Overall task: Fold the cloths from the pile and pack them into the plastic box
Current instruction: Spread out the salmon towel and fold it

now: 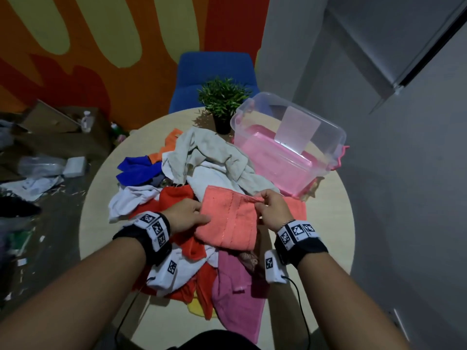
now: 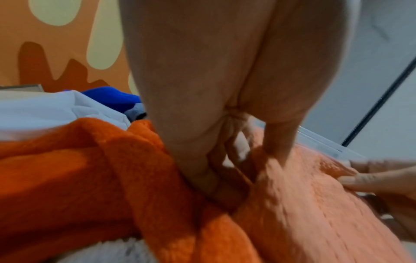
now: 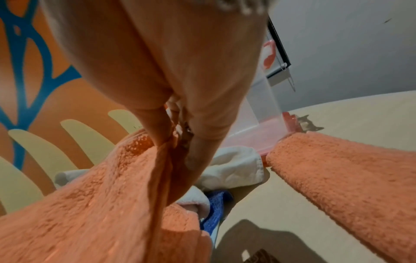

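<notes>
Both hands fold a coral towel [image 1: 228, 218] on the pile.
Left hand [image 1: 188, 215] pinches its left edge; right hand [image 1: 271, 209] pinches its top hem.

- Setting: an informal indoor room, likely a break or activity room; the exact type cannot be told.
- Wall: orange painted mural with red and pale yellow-green shapes [image 1: 101, 34]; adjoining plain grey wall [image 1: 404, 173].
- Furniture: round light-wood table [image 1: 328, 223]; blue upholstered chair [image 1: 214, 69] behind it.
- Decoration: small green potted plant in a black pot [image 1: 222, 102].
- Floor: flattened brown cardboard [image 1: 58, 137], plastic wrapping and scattered litter [image 1: 40, 168].
</notes>
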